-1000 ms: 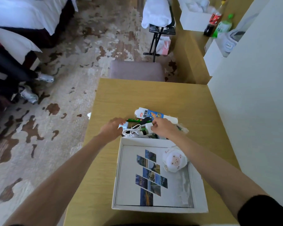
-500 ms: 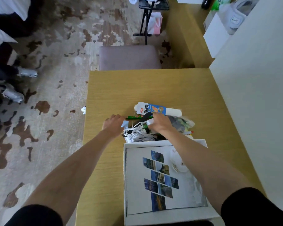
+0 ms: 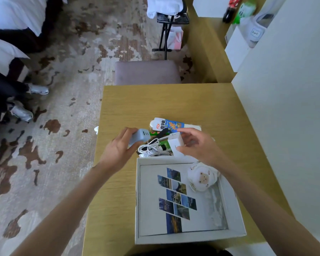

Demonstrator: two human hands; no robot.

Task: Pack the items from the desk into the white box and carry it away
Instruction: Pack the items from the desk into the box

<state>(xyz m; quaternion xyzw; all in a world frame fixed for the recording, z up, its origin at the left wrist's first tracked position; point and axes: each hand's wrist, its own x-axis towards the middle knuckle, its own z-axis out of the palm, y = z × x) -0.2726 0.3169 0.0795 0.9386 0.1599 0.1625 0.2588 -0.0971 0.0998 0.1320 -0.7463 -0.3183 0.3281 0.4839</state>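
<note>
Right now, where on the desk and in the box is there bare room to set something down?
The desk is bare from the carton to its far edge by the stool, and left of the white box. Inside, the near right corner below the sheep toy is open. It is crowded between the hands, around the cables.

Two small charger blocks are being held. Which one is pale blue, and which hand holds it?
The pale blue charger is in the left hand. The right hand holds the white charger.
</note>
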